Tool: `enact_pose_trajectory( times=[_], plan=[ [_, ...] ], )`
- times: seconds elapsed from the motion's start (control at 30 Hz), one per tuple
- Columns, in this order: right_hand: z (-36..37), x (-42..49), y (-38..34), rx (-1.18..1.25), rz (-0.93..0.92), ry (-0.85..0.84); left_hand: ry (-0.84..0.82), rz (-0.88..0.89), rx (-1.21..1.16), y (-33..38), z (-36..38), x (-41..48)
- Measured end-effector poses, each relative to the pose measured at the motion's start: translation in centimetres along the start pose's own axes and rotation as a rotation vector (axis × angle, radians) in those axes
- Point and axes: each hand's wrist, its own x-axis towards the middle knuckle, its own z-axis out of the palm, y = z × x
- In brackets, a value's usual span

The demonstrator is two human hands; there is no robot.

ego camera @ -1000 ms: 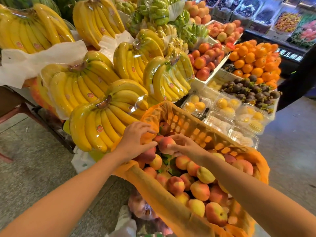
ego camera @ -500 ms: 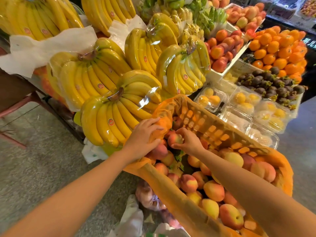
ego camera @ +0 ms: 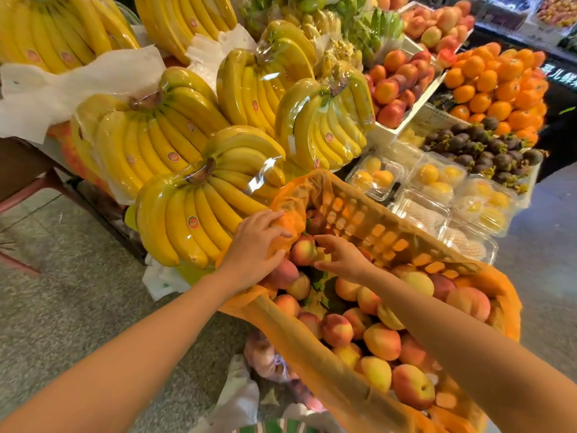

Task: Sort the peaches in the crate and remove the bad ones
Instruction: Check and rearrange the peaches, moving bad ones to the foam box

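At ten o'clock, a white paper sheet (ego camera: pixel 62 85) lies among film-wrapped banana bunches (ego camera: pixel 162 135). The bunches carry small red oval stickers (ego camera: pixel 192 222) whose print is too small to read. Grey floor (ego camera: pixel 62 292) fills eight o'clock.

The left hand (ego camera: pixel 256 245) lies palm down on the orange liner (ego camera: pixel 290 195) at the crate's nine o'clock corner, fingers bent over the fold. Whether its grip is clamped on the liner cannot be told.

Just right of it, a red-and-yellow peach (ego camera: pixel 301 251) sits on top of the others at the crate's far-left end. The right hand (ego camera: pixel 343 259) meets it from four o'clock. Its grip is curled round the peach's right side, thumb above and fingers below.

The orange lattice crate (ego camera: pixel 384 232) runs toward five o'clock, filled with peaches (ego camera: pixel 382 342) and a few green leaves (ego camera: pixel 321 276). Under it, at six o'clock, is a clear bag of fruit (ego camera: pixel 265 354).

At two o'clock stand clear clamshell boxes (ego camera: pixel 374 176) of yellow fruit, dark mangosteens (ego camera: pixel 480 148) and oranges (ego camera: pixel 499 85). At the right edge, white Chinese characters on a dark sign (ego camera: pixel 559 73) are cut off and cannot be read whole.
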Motion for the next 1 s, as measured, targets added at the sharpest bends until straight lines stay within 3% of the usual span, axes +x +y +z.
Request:
enact_pose_trajectory(
  times=[0.1,0.17,0.33,0.43,0.57,0.7,1.0],
  plan=[
    [-2.4,-2.0,0.3,0.037,0.006,-0.048,0.023,0.059,0.047,1.6,0.5,0.7],
    [-4.1,-3.8,0.8,0.039,-0.008,-0.054,-0.053,0.104,0.005,3.3,1.1,1.4],
    [-7.9,-9.5,2.8,-0.005,-0.033,-0.009,-0.564,0.158,-0.076,6.9,4.3,2.2],
    [-9.1,-12.8,3.8,-0.098,-0.016,-0.038,-0.903,0.086,0.023,8.4,6.2,2.4],
    [-7.7,-14.5,4.4,-0.504,-0.116,-0.111,-1.152,0.043,0.262,9.9,8.3,2.5],
    [-7.0,-14.4,4.3,-0.768,-0.109,-0.167,-1.198,-0.024,0.311,9.8,10.0,2.4],
    [-5.7,-12.6,6.3,-0.861,-0.16,-0.159,-1.141,0.051,0.387,9.0,12.3,2.0]
  ],
)
